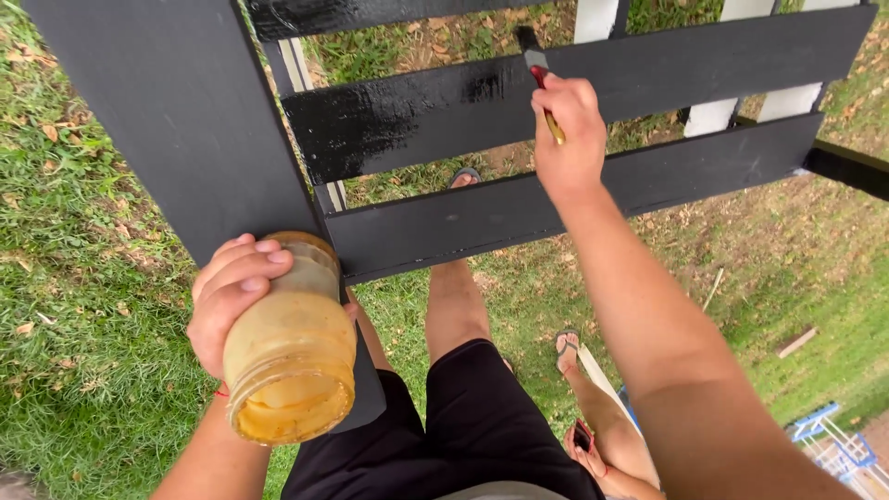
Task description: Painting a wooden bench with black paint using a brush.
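While the left hand (231, 301) is gripping a cloudy yellowish jar (292, 356) against the black post (176, 120), fingers wrapping its upper side, the right hand (569, 134) is clenching a paintbrush (537, 69) above it. The bristles are touching the upper edge of the glossy wet black rail (435, 106). Another person's hand (583, 444) is showing below, over grass (83, 278).

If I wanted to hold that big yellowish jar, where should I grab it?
Probably around its round middle, coming from the side, as the left hand does now. The jar is wide and smooth with no handle that I can see, so fingers wrapped around the body likely hold best. The right hand holds a paintbrush against the black slat.
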